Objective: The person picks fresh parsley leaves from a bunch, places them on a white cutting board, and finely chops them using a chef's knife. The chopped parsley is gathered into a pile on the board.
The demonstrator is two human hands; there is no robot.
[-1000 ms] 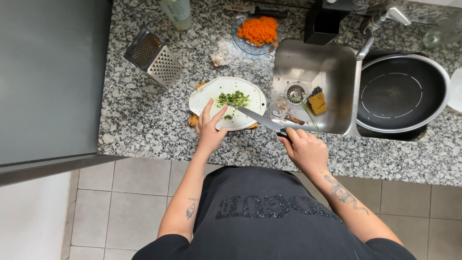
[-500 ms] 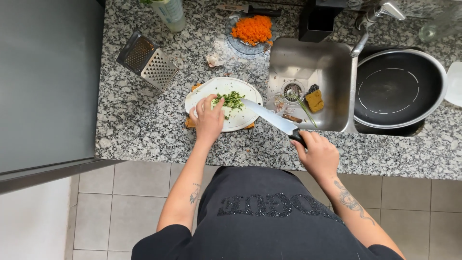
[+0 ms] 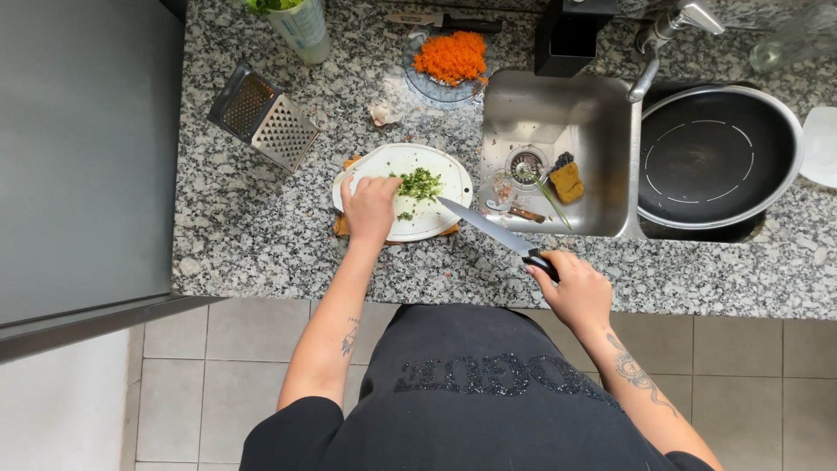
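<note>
Knife [image 3: 490, 228] withdrawn, fingers [image 3: 542, 272] wrapped tight

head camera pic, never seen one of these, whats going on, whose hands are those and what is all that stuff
The camera sits on a person's head and looks straight down, so both hands are the wearer's own. The left hand rests on a white cutting board beside chopped green herbs. The right hand grips a large knife by its black handle. On the granite counter lie a metal grater and a plate of grated carrot. To the right are a sink and a dark pan.
</note>
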